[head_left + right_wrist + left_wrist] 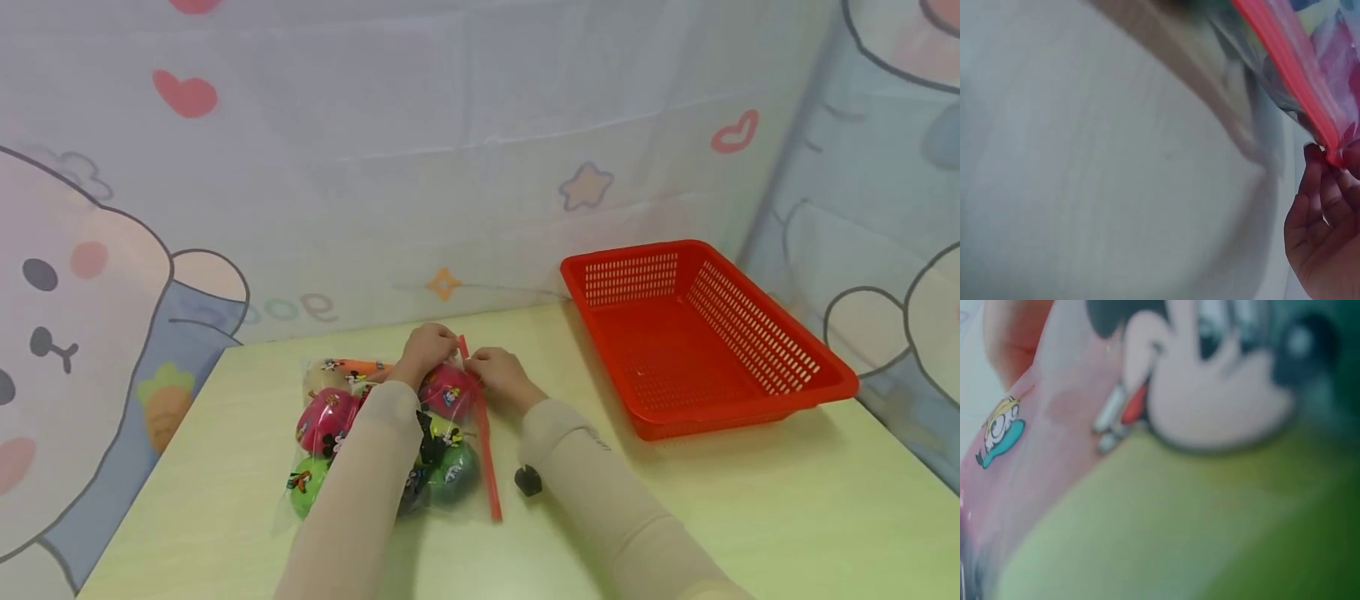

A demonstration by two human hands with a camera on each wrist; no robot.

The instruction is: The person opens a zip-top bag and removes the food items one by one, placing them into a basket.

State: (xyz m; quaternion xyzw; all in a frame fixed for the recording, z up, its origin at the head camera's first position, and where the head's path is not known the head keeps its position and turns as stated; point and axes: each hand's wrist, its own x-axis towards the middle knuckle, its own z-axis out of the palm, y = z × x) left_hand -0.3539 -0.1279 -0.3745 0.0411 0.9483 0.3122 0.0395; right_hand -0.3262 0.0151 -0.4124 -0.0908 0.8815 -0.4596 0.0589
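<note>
Gripping bag's red edge (487,454), tabletop (557,350) room between hands (501,375) and basket (667,358).

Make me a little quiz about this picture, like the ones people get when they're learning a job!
1. Fill in the gap: the right hand pinches the red ____ on the clear bag.
2. What colour is the basket? A) blue, B) red, C) white.
3. True or false: in the head view, the basket stands to the left of the clear bag.

Key: 1. strip; 2. B; 3. False, it stands to the right.
</note>
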